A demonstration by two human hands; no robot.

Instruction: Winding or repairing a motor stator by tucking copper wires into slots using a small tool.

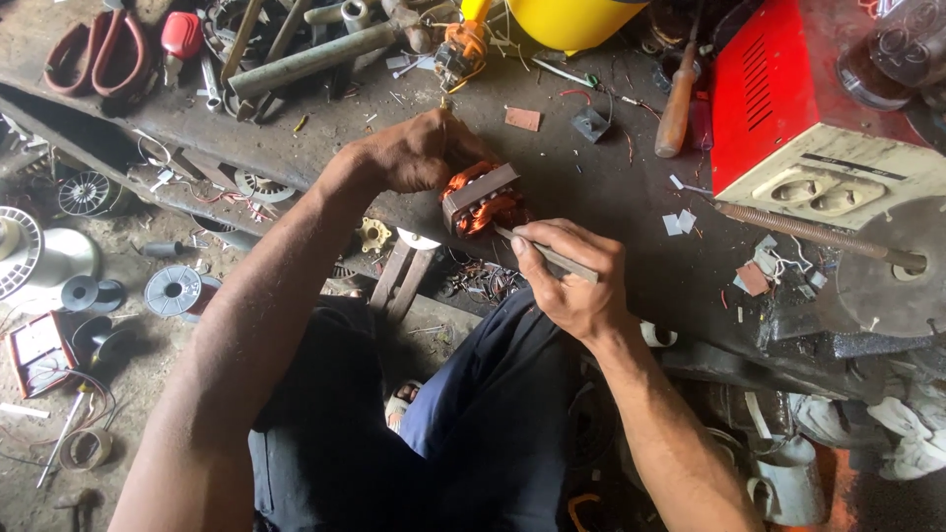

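Observation:
My left hand (414,153) grips a small motor stator (480,198) with copper-orange windings and a grey laminated steel core, held at the front edge of a dark workbench (591,187). My right hand (572,276) holds a flat grey metal bar (552,258) like a file or scraper. The bar's tip touches the lower side of the stator's windings. Both forearms reach in from below, and dark blue trousers cover my knees under the hands.
A red and cream box with sockets (808,128) stands at the right. A wooden-handled tool (677,108), a grey pipe (310,59), red-handled shears (99,54) and a yellow container (572,20) lie at the back. Wire spools (172,289) sit on the floor at left.

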